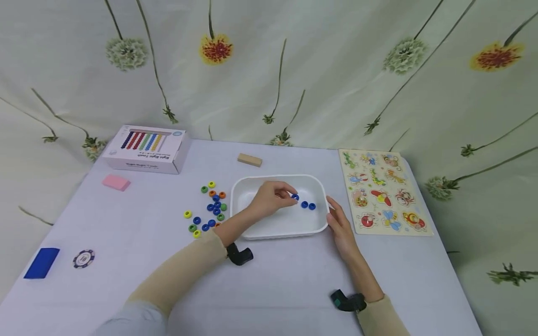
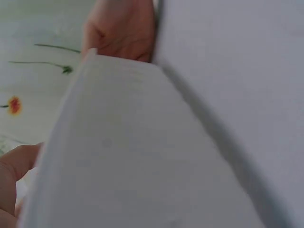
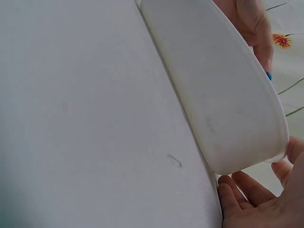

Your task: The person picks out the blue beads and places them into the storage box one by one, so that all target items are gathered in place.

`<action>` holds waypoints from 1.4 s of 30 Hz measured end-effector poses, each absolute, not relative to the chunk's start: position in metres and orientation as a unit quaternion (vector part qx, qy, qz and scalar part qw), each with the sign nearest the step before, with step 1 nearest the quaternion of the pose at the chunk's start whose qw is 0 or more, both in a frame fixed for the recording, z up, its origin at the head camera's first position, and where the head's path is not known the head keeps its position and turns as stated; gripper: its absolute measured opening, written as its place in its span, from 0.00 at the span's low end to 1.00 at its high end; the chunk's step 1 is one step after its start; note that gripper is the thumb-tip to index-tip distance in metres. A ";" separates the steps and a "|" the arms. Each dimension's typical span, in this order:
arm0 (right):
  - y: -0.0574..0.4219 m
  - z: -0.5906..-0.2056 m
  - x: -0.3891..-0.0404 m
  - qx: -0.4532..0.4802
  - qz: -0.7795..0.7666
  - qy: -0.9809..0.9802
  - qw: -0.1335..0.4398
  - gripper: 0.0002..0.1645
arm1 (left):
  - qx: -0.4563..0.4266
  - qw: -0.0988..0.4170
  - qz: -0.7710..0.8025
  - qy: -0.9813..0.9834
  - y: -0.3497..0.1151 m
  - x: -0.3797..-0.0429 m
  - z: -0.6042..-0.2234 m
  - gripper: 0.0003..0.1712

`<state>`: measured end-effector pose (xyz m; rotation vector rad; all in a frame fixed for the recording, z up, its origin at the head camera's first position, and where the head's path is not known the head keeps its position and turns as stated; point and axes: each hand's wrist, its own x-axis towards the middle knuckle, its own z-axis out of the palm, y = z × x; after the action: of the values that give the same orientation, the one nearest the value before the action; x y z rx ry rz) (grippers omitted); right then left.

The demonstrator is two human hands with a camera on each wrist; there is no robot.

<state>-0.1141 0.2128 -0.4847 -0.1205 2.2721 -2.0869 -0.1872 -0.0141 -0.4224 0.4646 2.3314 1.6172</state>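
Note:
Over the white tray (image 1: 260, 228) my left hand (image 1: 272, 198) pinches a blue bead (image 1: 295, 197) between thumb and fingertips. Just right of it, two more blue beads (image 1: 308, 205) lie on the tray floor. My right hand (image 1: 341, 228) holds the tray's right end, its thumb and fingers at the rim and outer wall. In the right wrist view, the fingers of that hand (image 3: 266, 194) bend against the tray's end wall. The pinched bead (image 3: 269, 76) peeks past the rim there. The tray wall (image 2: 128, 142) hides most of the left hand (image 2: 12, 180) in the left wrist view.
Left of the tray lie several loose blue, green, yellow and orange beads (image 1: 216, 205). Behind are a wooden block (image 1: 250, 160) and a boxed toy (image 1: 145, 149); a pink block (image 1: 116, 182), poker chip (image 1: 83, 258) and blue card (image 1: 42, 263) sit left. An insect puzzle board (image 1: 384, 191) lies right.

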 end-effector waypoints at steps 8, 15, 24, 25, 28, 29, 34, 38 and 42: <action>0.212 -0.484 -0.114 -0.039 -0.676 0.735 0.030 0.27 | 0.095 0.172 0.536 0.821 0.016 -0.202 -0.458 0.11; 0.211 -0.478 -0.112 -0.026 -0.683 0.729 0.033 0.25 | 0.098 0.189 0.458 0.863 0.023 -0.201 -0.466 0.10; 0.203 -0.459 -0.105 -0.030 -0.673 0.739 0.027 0.26 | 0.136 0.214 0.437 0.863 0.023 -0.198 -0.461 0.15; 0.202 -0.458 -0.105 -0.030 -0.673 0.739 0.028 0.26 | 0.140 0.223 0.442 0.858 0.023 -0.198 -0.460 0.16; 0.201 -0.457 -0.105 -0.027 -0.674 0.738 0.031 0.26 | 0.154 0.246 0.456 0.841 0.022 -0.199 -0.458 0.20; 0.201 -0.457 -0.106 -0.028 -0.674 0.738 0.032 0.26 | 0.155 0.250 0.459 0.838 0.021 -0.199 -0.457 0.20; 0.201 -0.460 -0.107 -0.030 -0.671 0.740 0.034 0.26 | 0.169 0.250 0.449 0.841 0.015 -0.197 -0.451 0.22; 0.205 -0.470 -0.110 -0.024 -0.668 0.743 0.036 0.26 | 0.217 0.214 0.440 0.845 0.000 -0.189 -0.435 0.24; 0.210 -0.479 -0.111 -0.027 -0.660 0.750 0.031 0.26 | 0.255 0.120 0.477 0.832 -0.033 -0.171 -0.407 0.22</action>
<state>-0.1111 0.2100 -0.4791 -0.0843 2.3124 -2.0326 -0.1714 -0.0331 -0.4074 0.7457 2.4326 1.3941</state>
